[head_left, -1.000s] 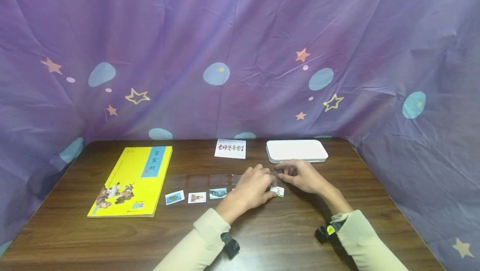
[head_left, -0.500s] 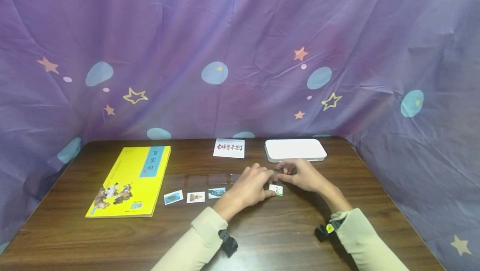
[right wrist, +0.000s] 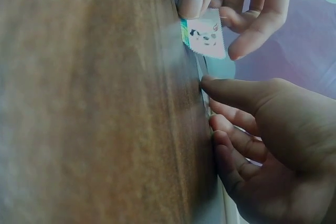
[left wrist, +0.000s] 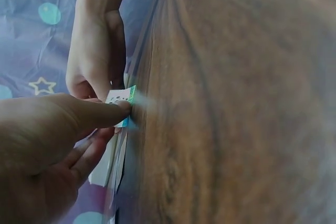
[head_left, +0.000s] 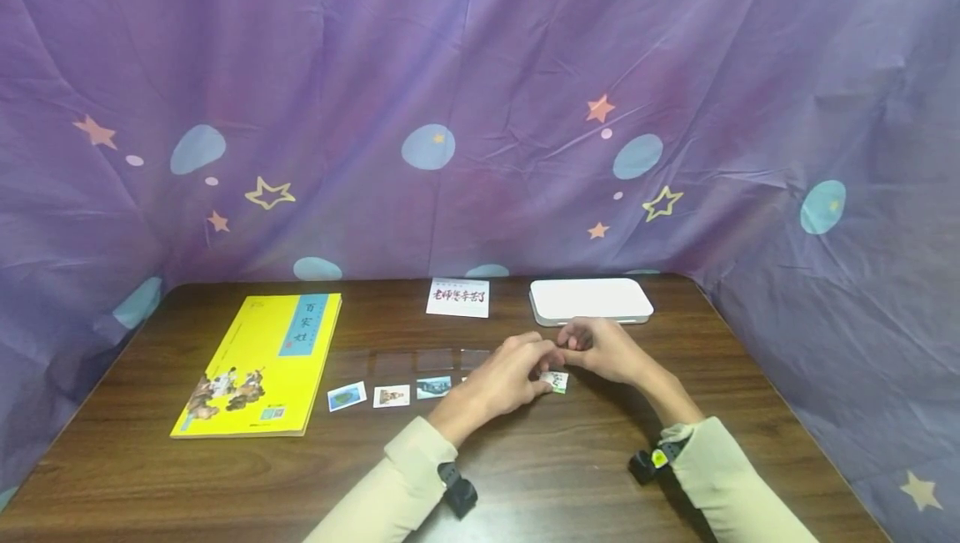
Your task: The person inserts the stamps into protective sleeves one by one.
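My left hand (head_left: 498, 380) pinches a small stamp (head_left: 557, 382) with toothed edges, a black-and-white picture and a green border. In the right wrist view, the left thumb presses the border end of this stamp (right wrist: 207, 36), which is tilted up off the wood. My right hand (head_left: 603, 351) is close beside it, thumb and fingers gripping the right end of a clear plastic strip with pockets (head_left: 395, 362). Both hands hide much of the strip's right part. Left of my hands, a blue-green stamp (head_left: 347, 395), a stamp with a building (head_left: 392, 395) and a bluish stamp (head_left: 433, 387) lie in a row.
A yellow book (head_left: 255, 368) lies on the left of the brown wooden table (head_left: 555, 476). At the back are a white card with red writing (head_left: 458, 298) and a white flat case (head_left: 591, 301). A purple curtain (head_left: 480, 109) hangs behind the table.
My left fingers have shifted slightly right, closer to the right hand. The stamp lay flatter half a second ago and now tilts in the left hand. My right hand has stayed nearly still.
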Demonstrator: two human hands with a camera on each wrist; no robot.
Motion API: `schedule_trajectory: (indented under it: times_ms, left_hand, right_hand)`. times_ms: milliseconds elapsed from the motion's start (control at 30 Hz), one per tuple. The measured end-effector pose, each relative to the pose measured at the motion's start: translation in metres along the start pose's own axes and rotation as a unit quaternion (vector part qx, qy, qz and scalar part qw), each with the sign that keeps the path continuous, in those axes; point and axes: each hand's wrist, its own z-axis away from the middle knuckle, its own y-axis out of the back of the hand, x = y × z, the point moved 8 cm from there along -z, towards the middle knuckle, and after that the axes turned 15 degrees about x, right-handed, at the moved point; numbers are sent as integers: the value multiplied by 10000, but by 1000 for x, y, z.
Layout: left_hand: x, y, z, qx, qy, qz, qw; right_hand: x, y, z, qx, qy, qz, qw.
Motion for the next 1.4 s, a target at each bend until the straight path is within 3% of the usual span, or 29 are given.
schedule_trajectory:
  times_ms: [167, 367, 600, 800, 967, 1133, 1400]
  left_hand:
    - [0, -1, -2, 42, 32, 365, 9993]
    - [-6, 0, -2, 66, 310, 1030, 9942]
    - [-15, 9, -1, 476, 561, 1618, 9841]
    - [-20, 22, 0, 754, 632, 1557, 9829]
    - [-30, 32, 1, 917, 860, 1528, 9802]
    - [-39, 44, 3, 1088, 1086, 1629, 9746]
    - [-56, 56, 10, 1376, 1538, 2133, 9549]
  right_hand:
    - [0, 0, 0, 1, 3, -8, 10000]
    - [1, -1, 0, -53, -166, -20, 9998]
    - [-2, -2, 1, 1, -77, -67, 9999]
    - [-2, 1, 0, 174, -19, -67, 9998]
    - [-1, 2, 1, 228, -239, -729, 9968]
    - [-2, 1, 1, 177, -596, -1477, 9871]
    - [-5, 1, 2, 255, -1125, -2042, 9721]
